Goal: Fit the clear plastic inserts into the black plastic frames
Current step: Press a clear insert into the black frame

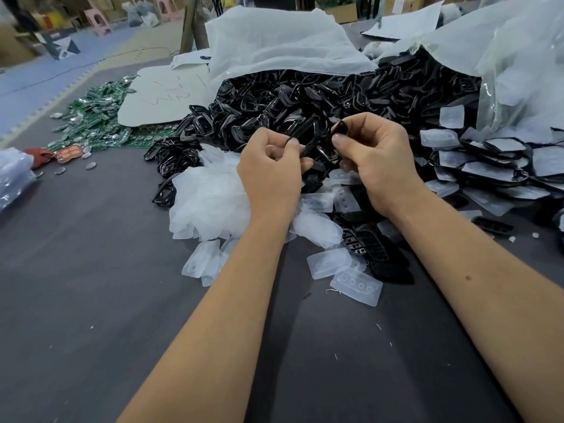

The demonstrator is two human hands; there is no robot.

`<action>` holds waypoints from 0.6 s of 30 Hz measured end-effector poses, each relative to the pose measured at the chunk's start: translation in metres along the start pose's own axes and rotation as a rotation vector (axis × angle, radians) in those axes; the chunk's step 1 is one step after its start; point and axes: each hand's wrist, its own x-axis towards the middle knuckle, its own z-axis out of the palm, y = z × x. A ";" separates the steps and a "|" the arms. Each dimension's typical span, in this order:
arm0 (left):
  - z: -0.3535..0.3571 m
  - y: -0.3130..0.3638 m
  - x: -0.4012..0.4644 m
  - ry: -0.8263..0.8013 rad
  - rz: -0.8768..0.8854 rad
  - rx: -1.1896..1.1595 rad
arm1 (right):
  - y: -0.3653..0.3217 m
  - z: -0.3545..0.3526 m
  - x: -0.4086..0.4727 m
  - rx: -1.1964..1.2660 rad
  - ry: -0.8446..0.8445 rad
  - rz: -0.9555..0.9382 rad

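Head view: both hands raised over the middle of the worktop (91, 300), working one black frame (308, 138) between them. Left hand (270, 175) fingers curled, thumb and forefinger pinching the frame's left end. Right hand (377, 166) fingers curled, pinching its right end. Can't tell if an insert is seated in it. Clear inserts (210, 196) heaped just below-left of the hands, more loose ones (355, 285) nearer the front edge. Black frame pile (305, 99) spills from a white bag (274, 41) behind the hands. Assembled pieces (494, 172) stacked toward the right edge. Green circuit boards (94, 120) toward the far left edge.
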 end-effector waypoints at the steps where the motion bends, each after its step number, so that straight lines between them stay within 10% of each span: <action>1: 0.000 -0.001 0.000 -0.015 -0.013 -0.006 | 0.000 0.000 0.000 0.020 -0.013 -0.008; 18: 0.002 -0.014 0.004 -0.195 -0.024 -0.102 | 0.007 0.005 -0.001 -0.183 0.082 -0.025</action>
